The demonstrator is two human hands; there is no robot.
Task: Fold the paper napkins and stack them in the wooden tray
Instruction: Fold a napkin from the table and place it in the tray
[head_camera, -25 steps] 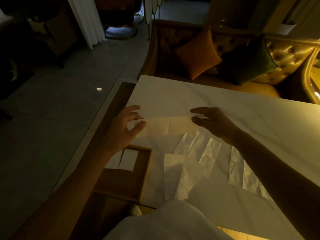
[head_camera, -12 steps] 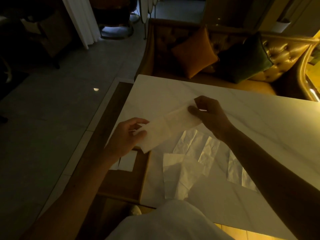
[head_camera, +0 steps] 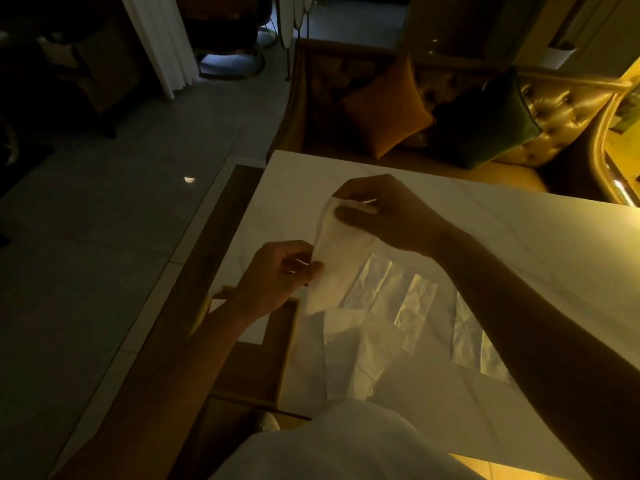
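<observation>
Both hands hold one white paper napkin in the air above the white table. My right hand pinches its far end. My left hand pinches its near left edge. The napkin is a narrow strip that runs steeply from far to near. Several crumpled napkins lie flat on the table under my right forearm. The wooden tray sits at the table's left edge, below my left wrist. A folded napkin lies in it, partly hidden by my left arm.
A tufted golden sofa with an orange cushion and a dark green cushion stands behind the table. Grey tiled floor lies to the left. A white curtain hangs at the back left.
The napkin has turned from a level strip to a steep one. My right hand moved up and left with its end; my left hand came down toward the tray.
</observation>
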